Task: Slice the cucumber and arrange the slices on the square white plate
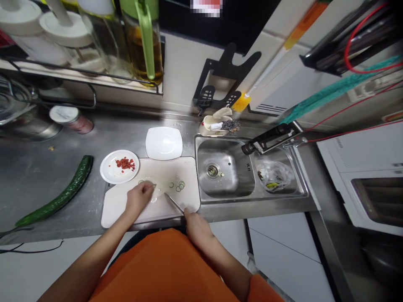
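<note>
Over the white cutting board (185, 167), my left hand (137, 200) pinches a thin green-edged cucumber slice (154, 187) between thumb and fingers. My right hand (197, 226) is closed round the handle of a knife (175, 204). The blade points up and left, its tip near the middle of the board. A few cucumber slices (180, 186) lie to the right of the tip. Another slice shows partly behind my left hand. Touching the board's upper left corner is a round white plate (107, 173) with chopped red bits (125, 163).
A square white plate (164, 143) sits behind the board. On the left a whole cucumber (63, 197) lies on the steel counter. The double sink (225, 167) adjoins the board on the right, with a plastic bag (277, 175) in its far basin. Bottles stand on a rack (126, 79) above.
</note>
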`<state>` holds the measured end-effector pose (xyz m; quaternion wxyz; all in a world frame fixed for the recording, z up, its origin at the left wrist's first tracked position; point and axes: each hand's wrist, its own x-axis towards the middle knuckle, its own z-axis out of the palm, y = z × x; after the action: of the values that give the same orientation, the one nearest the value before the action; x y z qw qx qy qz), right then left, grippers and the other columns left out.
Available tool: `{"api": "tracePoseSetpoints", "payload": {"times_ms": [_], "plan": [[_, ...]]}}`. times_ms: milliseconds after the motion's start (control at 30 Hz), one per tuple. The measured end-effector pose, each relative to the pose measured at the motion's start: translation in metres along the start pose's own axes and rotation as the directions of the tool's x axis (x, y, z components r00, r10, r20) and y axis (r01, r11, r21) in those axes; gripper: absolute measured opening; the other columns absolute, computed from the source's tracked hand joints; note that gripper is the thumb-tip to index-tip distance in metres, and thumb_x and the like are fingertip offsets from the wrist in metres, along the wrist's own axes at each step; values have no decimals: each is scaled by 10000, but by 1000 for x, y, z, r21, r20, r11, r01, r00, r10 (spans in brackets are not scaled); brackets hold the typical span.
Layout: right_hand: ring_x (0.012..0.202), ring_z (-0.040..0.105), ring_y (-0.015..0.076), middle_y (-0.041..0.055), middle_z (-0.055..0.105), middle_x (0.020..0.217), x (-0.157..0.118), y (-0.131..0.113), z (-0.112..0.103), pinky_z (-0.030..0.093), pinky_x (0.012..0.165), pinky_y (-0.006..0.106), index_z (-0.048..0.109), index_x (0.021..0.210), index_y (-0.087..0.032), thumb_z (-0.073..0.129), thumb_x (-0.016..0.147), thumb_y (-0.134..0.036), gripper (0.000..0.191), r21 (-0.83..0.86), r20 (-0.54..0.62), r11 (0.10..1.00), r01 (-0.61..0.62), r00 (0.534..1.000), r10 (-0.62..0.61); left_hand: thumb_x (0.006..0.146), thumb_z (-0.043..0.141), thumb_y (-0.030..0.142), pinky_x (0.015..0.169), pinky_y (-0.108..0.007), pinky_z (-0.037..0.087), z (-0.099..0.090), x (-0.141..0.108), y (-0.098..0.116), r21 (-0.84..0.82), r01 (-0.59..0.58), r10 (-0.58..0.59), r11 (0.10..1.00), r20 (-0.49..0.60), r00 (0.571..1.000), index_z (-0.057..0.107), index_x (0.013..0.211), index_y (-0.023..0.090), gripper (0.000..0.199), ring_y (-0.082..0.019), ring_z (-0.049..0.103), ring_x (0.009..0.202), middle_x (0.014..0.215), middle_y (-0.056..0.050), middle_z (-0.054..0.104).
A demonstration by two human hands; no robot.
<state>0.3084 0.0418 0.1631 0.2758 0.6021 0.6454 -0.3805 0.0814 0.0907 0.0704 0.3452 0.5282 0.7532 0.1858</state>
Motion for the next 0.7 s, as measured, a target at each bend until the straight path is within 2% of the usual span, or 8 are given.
{"api": "tracePoseSetpoints", "payload": {"times_ms": [100, 200, 333, 467, 600, 700], "plan": [[955, 622, 241, 130, 652, 1022, 2, 2, 0, 453, 757, 305, 486, 1225, -181, 328, 813, -13, 472, 17, 4, 1000, 1, 1000, -1, 748, 551, 462, 697, -250, 423, -13, 6, -13, -14, 108, -109, 994, -101, 989, 656, 820, 223, 271, -158, 604, 695, 736, 11, 680], [940, 623, 237, 122, 651, 1007, 4, 4, 2, 451, 735, 296, 478, 1230, -188, 326, 820, -14, 471, 16, 1, 1000, 4, 1000, -4, 761, 528, 447, 717, -267, 427, -20, 12, -23, 16, 114, -111, 993, -124, 986, 659, 821, 219, 269, -172, 612, 725, 764, -3, 689], [947, 617, 247, 127, 649, 1008, 4, 4, 2, 450, 730, 299, 490, 1211, -184, 314, 820, -16, 460, -16, 3, 1000, 10, 1000, -10, 798, 483, 399, 715, -281, 431, -20, 14, -29, 138, 0, 18, 990, -124, 992, 650, 860, 215, 256, -181, 595, 738, 802, -22, 678], [936, 618, 243, 125, 652, 998, 1, 4, 1, 450, 717, 291, 502, 1196, -180, 297, 823, -11, 458, -27, -15, 999, 17, 1000, -17, 829, 467, 376, 811, -302, 439, -15, 12, -28, 209, -135, 165, 969, -138, 976, 649, 912, 203, 265, -205, 591, 869, 929, -58, 675], [912, 627, 242, 117, 658, 972, -3, 9, 0, 450, 691, 283, 513, 1175, -174, 294, 827, -5, 444, -45, -32, 999, 30, 999, -32, 858, 475, 387, 861, -283, 439, 0, 14, -10, 110, -341, 346, 934, -27, 938, 651, 996, 223, 278, -185, 588, 908, 1018, -57, 661], [903, 633, 238, 111, 662, 973, -8, 15, 0, 453, 689, 277, 524, 1152, -173, 295, 828, -5, 431, -51, -57, 998, 39, 997, -42, 858, 498, 372, 848, -282, 444, 22, 21, 14, 21, -484, 475, 875, 156, 866, 661, 1018, 223, 273, -181, 585, 909, 986, -65, 648]]}}
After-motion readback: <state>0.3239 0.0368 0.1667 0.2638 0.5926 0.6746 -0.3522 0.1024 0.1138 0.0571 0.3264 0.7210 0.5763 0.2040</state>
